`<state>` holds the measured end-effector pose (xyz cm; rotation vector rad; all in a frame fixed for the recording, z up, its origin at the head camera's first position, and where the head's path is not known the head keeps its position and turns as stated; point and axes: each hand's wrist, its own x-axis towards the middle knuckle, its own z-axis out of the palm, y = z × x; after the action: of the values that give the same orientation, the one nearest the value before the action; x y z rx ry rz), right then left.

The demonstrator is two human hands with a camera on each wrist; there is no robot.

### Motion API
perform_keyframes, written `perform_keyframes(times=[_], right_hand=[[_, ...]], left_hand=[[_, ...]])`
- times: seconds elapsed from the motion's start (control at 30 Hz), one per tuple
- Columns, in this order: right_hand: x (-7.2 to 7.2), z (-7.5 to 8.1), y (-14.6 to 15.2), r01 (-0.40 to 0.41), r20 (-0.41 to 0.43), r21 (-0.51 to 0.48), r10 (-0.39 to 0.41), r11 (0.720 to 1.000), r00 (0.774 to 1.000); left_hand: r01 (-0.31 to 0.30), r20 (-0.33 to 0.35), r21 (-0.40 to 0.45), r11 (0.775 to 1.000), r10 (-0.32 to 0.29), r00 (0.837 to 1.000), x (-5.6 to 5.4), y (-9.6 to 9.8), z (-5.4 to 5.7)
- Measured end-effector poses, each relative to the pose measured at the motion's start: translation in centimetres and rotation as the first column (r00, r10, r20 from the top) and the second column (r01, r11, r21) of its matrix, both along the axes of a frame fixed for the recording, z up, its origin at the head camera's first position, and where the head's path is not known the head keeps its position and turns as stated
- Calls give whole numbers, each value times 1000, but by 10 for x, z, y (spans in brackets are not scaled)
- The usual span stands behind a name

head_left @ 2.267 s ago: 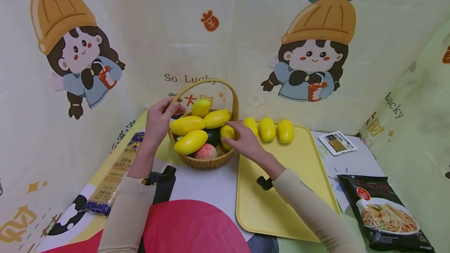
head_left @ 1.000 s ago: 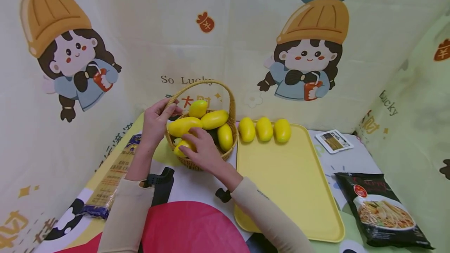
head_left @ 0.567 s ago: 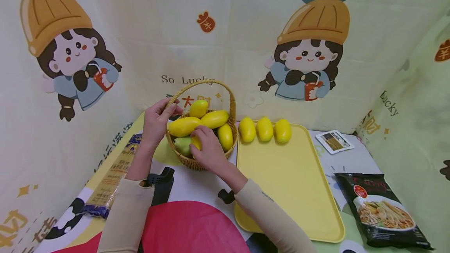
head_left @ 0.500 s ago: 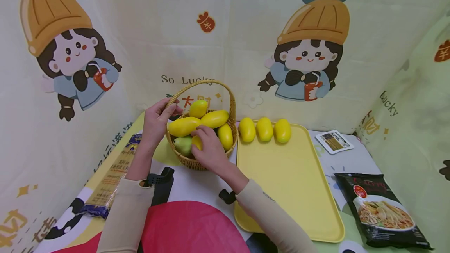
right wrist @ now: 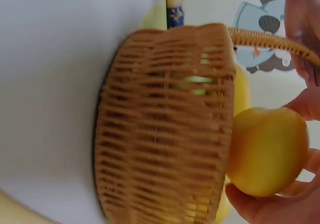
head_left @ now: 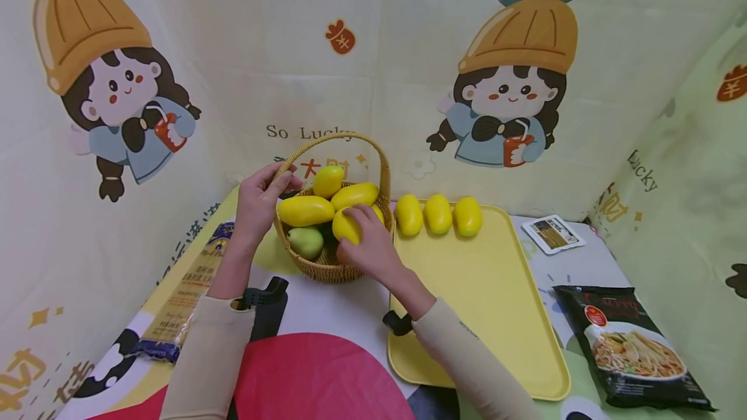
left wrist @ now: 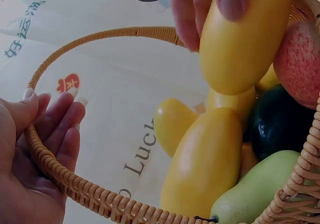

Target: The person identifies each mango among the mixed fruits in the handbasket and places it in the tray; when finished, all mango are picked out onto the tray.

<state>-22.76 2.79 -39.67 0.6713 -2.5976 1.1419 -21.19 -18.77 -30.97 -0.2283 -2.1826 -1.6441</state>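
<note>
A wicker basket (head_left: 327, 272) with a tall arched handle stands near the back wall, loaded with fruit. My left hand (head_left: 260, 203) holds the left side of that handle (left wrist: 107, 33), thumb on one side and fingers on the other. Over the front of the basket, my right hand (head_left: 375, 246) grips a yellow mango (head_left: 345, 225) between thumb and fingers; the right wrist view has this mango (right wrist: 270, 151) at the rim. Several other mangoes (head_left: 306, 210) lie inside, along with a green pear (head_left: 305, 242), a reddish peach (left wrist: 302, 64) and a glossy dark-green fruit (left wrist: 276, 124).
Right of the basket lies a yellow tray (head_left: 467, 297), three mangoes (head_left: 438, 214) lined up along its back edge. Farther right are a small white packet (head_left: 553, 234) and a black noodle bag (head_left: 636, 349). A long pasta bag (head_left: 189, 297) lies beside my left forearm.
My right hand reached to the basket's front left, took hold of a mango there and carried it rightward, uncovering the green pear. My left hand has stayed on the handle.
</note>
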Motion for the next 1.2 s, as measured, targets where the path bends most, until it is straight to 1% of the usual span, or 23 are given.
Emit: perform_keyframes(times=[0.2, 0.3, 0.43, 0.47, 0.57, 0.83, 1.07, 1.2], right_hand=[[-3, 2, 16, -3, 19, 2, 3, 1000, 1000], [-4, 1, 23, 2, 35, 14, -2, 1000, 999], [-5, -1, 34, 23, 49, 5, -23, 1000, 999], [-5, -1, 37, 27, 49, -4, -27, 1000, 998], [-7, -1, 48, 40, 46, -19, -39, 999, 998], [-13, -1, 80, 88, 33, 10, -88, 996, 996], [-23, -4, 112, 139, -56, 10, -139, 990, 989], [-24, -2, 131, 166, -53, 9, -165, 986, 985]], left_hand=[[14, -21, 1, 1000, -14, 1000, -4, -2, -2], [21, -22, 17, 1000, -20, 1000, -13, -5, -10], [16, -13, 26, 1000, -16, 1000, -24, -9, -22], [14, -14, 22, 1000, -13, 1000, -24, -9, -23], [7, -19, 11, 1000, -7, 1000, -25, -10, -25], [-5, -7, 16, 1000, 5, 1000, -25, -10, -26], [-19, 0, -2, 1000, 19, 1000, -23, -11, -24], [-15, -6, 2, 1000, 15, 1000, -22, -11, -24]])
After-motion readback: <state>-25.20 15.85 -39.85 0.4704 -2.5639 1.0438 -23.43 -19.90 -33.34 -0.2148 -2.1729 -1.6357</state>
